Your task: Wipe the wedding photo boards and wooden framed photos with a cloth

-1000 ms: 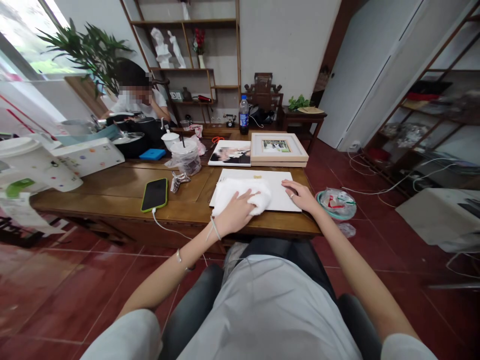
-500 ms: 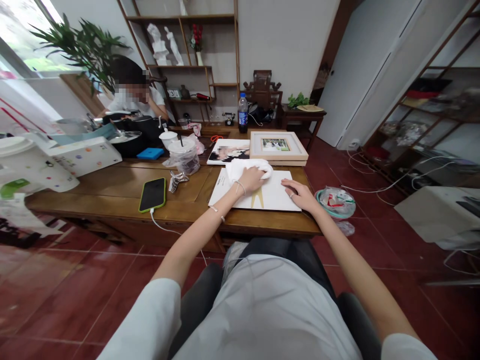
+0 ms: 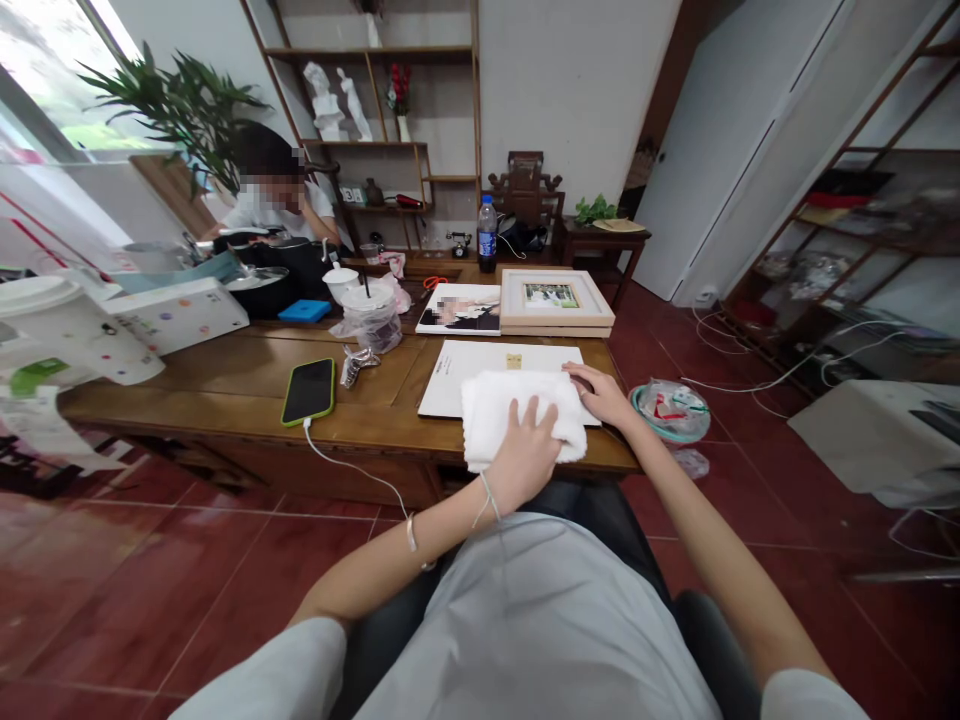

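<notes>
White and fluffy, a folded towel [image 3: 487, 412] lies, in the head view, across a white panel [image 3: 450, 385] on the wooden desk [image 3: 375, 408], reaching past the panel's near edge. I see the person's left hand [image 3: 527, 460] on top of it, fingers spread rather than curled round it. The right hand [image 3: 602, 392] touches the panel's right side, fingers extended. Beyond sits a framed picture [image 3: 555, 297]; leftward, a smartphone [image 3: 308, 391].

The left hand [image 3: 527, 458] spreads on a folded white towel [image 3: 486, 420] overlapping a white panel's [image 3: 476, 362] near edge; the right hand [image 3: 602, 393] touches its right side. Beyond lies a framed photo [image 3: 551, 296]; leftward, a smartphone [image 3: 309, 390].
</notes>
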The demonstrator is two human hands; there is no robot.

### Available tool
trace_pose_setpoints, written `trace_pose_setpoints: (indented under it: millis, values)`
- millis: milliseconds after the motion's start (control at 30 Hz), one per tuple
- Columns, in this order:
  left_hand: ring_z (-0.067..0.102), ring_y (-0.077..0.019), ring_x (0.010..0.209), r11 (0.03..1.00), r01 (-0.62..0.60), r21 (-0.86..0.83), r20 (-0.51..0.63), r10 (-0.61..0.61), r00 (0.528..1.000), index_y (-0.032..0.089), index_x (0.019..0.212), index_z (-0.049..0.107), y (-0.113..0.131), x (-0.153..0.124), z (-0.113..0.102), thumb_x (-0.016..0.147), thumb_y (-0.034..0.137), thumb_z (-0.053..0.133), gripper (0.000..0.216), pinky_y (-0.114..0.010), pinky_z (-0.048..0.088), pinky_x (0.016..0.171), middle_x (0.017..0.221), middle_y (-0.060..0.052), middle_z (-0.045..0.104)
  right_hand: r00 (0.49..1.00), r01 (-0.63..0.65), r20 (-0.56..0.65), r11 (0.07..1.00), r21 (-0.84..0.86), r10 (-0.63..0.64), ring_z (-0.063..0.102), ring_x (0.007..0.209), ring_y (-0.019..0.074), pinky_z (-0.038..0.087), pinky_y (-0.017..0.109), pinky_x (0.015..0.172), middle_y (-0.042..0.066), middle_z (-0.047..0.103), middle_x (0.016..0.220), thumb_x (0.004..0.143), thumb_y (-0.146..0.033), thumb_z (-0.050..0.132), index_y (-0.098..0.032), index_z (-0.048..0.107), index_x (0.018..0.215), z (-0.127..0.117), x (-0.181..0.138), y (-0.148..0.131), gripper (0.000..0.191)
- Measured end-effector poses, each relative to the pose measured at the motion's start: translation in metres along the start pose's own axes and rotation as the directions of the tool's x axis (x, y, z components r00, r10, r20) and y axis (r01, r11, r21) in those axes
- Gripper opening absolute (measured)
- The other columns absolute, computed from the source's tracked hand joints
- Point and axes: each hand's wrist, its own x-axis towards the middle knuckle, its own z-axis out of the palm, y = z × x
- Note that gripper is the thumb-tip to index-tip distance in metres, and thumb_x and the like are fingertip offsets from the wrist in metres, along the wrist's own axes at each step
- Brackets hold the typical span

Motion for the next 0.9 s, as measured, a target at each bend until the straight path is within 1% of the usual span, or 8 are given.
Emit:
trace_pose_setpoints:
  millis: [100, 200, 400, 533, 633, 700, 800, 900]
  values:
    - [0.033, -0.0395, 0.137, 1.0, -0.007, -0.023, 0.009, 0.007, 1.0, 0.019, 0.109, 0.07, -0.001, -0.005, -0.002, 0.088, 0.02, 0.051, 0.029, -0.064, 0.029, 0.108, 0.148, -0.011, 0.042, 1.0, -0.001, -0.006, 1.0, 0.01, 0.001, 0.058, 0.122, 0.024, 0.041, 0.045, 0.109, 0.008, 0.067, 0.124, 0.084, -0.017, 0.05, -0.022, 0.07, 0.108, 0.0, 0.0, 0.001, 0.032]
    - [0.035, -0.0369, 0.136, 0.999, -0.015, -0.052, 0.036, 0.017, 0.999, 0.018, 0.116, 0.066, -0.016, 0.006, -0.003, 0.088, 0.02, 0.05, 0.033, -0.061, 0.031, 0.109, 0.147, -0.011, 0.044, 1.0, -0.01, 0.0, 1.0, 0.011, 0.01, 0.059, 0.121, 0.0245, 0.041, 0.046, 0.109, 0.008, 0.067, 0.124, 0.082, -0.015, 0.051, -0.023, 0.07, 0.108, 0.0, 0.0, 0.001, 0.033]
    - [0.037, -0.035, 0.134, 0.997, 0.056, -0.047, 0.068, -0.053, 0.996, 0.016, 0.122, 0.061, -0.052, 0.06, 0.005, 0.089, 0.019, 0.05, 0.035, -0.06, 0.033, 0.107, 0.144, -0.013, 0.048, 1.0, -0.028, -0.005, 0.999, 0.016, 0.028, 0.058, 0.122, 0.0257, 0.041, 0.045, 0.108, 0.007, 0.067, 0.124, 0.083, -0.018, 0.052, -0.025, 0.071, 0.109, 0.0, -0.001, -0.002, 0.033]
    - [0.026, -0.0361, 0.141, 0.99, 0.133, -0.039, 0.115, -0.128, 0.985, 0.019, 0.129, 0.056, -0.064, 0.095, 0.013, 0.091, 0.021, 0.05, 0.038, -0.064, 0.027, 0.108, 0.152, -0.012, 0.036, 1.0, -0.01, 0.004, 1.0, -0.001, 0.01, 0.06, 0.118, 0.0245, 0.042, 0.043, 0.106, 0.006, 0.067, 0.123, 0.085, -0.02, 0.05, -0.025, 0.068, 0.115, -0.002, -0.001, -0.006, 0.035]
    - [0.024, -0.0379, 0.142, 0.985, 0.168, -0.035, 0.123, -0.163, 0.979, 0.018, 0.13, 0.057, -0.059, 0.104, 0.017, 0.093, 0.021, 0.047, 0.038, -0.066, 0.025, 0.108, 0.155, -0.012, 0.032, 0.998, -0.022, -0.06, 1.0, -0.014, 0.021, 0.06, 0.116, 0.0258, 0.044, 0.044, 0.104, 0.008, 0.065, 0.124, 0.086, -0.022, 0.049, -0.022, 0.062, 0.123, -0.004, -0.001, -0.008, 0.039]
    - [0.025, -0.0392, 0.141, 0.988, 0.153, -0.015, 0.098, -0.151, 0.984, 0.017, 0.125, 0.061, -0.048, 0.1, 0.018, 0.093, 0.018, 0.044, 0.036, -0.067, 0.025, 0.108, 0.154, -0.012, 0.033, 0.992, -0.03, -0.125, 1.0, 0.004, 0.031, 0.058, 0.119, 0.026, 0.043, 0.044, 0.104, 0.01, 0.062, 0.129, 0.088, -0.025, 0.047, -0.021, 0.057, 0.127, -0.005, -0.001, -0.01, 0.041]
    - [0.028, -0.0398, 0.14, 0.997, 0.083, 0.002, 0.044, -0.083, 0.996, 0.016, 0.12, 0.065, -0.025, 0.08, 0.015, 0.092, 0.016, 0.043, 0.036, -0.066, 0.028, 0.107, 0.152, -0.013, 0.036, 0.983, -0.029, -0.181, 0.999, 0.039, 0.036, 0.055, 0.123, 0.0248, 0.041, 0.043, 0.107, 0.01, 0.06, 0.133, 0.091, -0.03, 0.043, -0.021, 0.057, 0.127, -0.006, -0.001, -0.01, 0.039]
    - [0.03, -0.0406, 0.139, 1.0, -0.003, -0.012, 0.03, 0.004, 1.0, 0.016, 0.118, 0.067, 0.001, 0.049, 0.006, 0.092, 0.019, 0.043, 0.035, -0.067, 0.031, 0.105, 0.151, -0.015, 0.037, 0.978, -0.047, -0.2, 0.996, 0.074, 0.061, 0.057, 0.121, 0.0248, 0.042, 0.043, 0.106, 0.009, 0.062, 0.131, 0.092, -0.034, 0.043, -0.022, 0.06, 0.124, -0.006, -0.001, -0.011, 0.038]
